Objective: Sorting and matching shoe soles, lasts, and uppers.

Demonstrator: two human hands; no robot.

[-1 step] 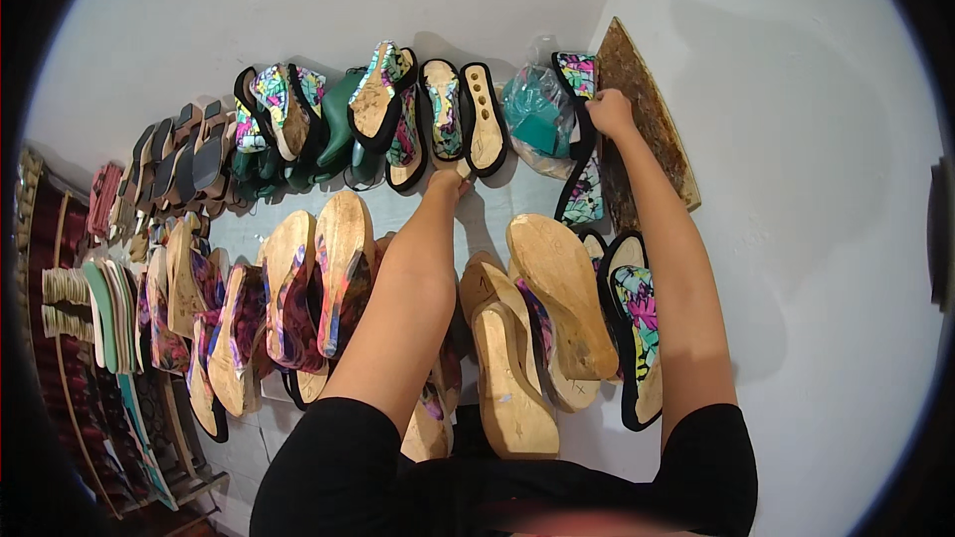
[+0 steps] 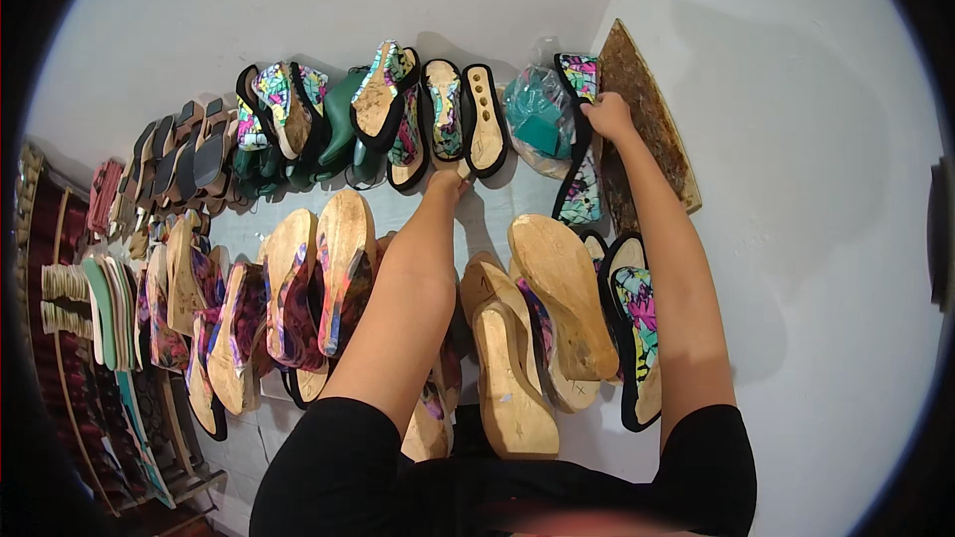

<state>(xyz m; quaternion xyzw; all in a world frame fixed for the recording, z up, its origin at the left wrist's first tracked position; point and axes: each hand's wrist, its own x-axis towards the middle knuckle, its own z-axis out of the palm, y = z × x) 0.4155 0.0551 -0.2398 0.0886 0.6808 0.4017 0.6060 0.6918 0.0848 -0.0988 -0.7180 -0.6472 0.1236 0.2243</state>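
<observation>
At the far right of the shelf, my right hand (image 2: 609,117) is closed on the edge of a wedge sandal sole (image 2: 582,201) with a black rim and a bright multicoloured pattern. My left hand (image 2: 451,179) reaches to the lower end of a patterned wedge sole (image 2: 444,111) standing upright in the back row. Its fingers are mostly hidden, so its grip does not show. Right beside that hand stands a black-rimmed sole (image 2: 485,119) with several round holes. A clear plastic bag (image 2: 538,124) with teal contents lies between the holed sole and my right hand.
A worn brown board (image 2: 647,109) leans on the right wall. Bare wooden wedge soles (image 2: 562,288) stand near me between my arms. Patterned wedges (image 2: 290,288) line the left front, dark sandals (image 2: 209,164) and green shoe forms (image 2: 338,129) the back. A rack (image 2: 129,388) stands far left.
My right hand and the sole in it have shifted very slightly. Everything else looks the same.
</observation>
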